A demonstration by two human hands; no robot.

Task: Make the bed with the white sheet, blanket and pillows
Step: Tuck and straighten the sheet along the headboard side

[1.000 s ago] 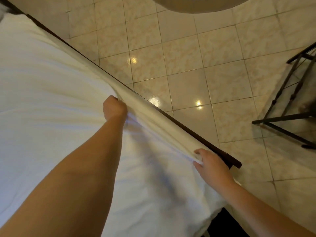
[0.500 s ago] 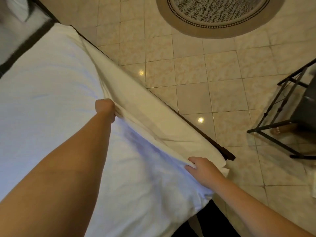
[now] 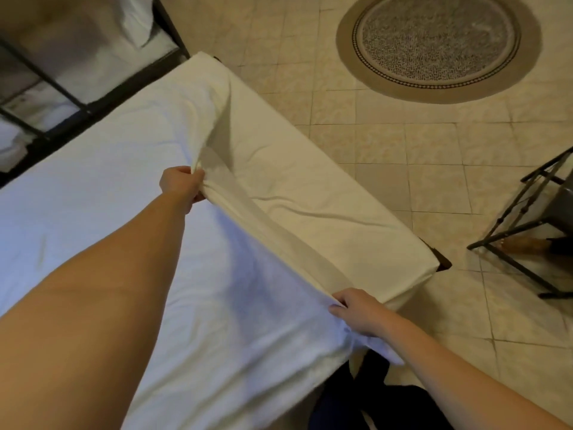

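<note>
A right hand (image 3: 356, 311) pinches the raised ridge of a plain white fabric sheet (image 3: 93, 197) spread over the bed (image 3: 444, 262), the left hand (image 3: 181, 186) gripping it farther along. Sheet-laying appears under way; the next move likely calls for pulling it taut and tucking the side.

My head camera looks steeply down from close above the bed's (image 3: 102, 212) near right corner, facing the tiled floor (image 3: 387, 144) beyond.

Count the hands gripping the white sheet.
2. The left hand grips the white sheet's lifted fold at its far end; the right hand pinches it at the near end.
</note>
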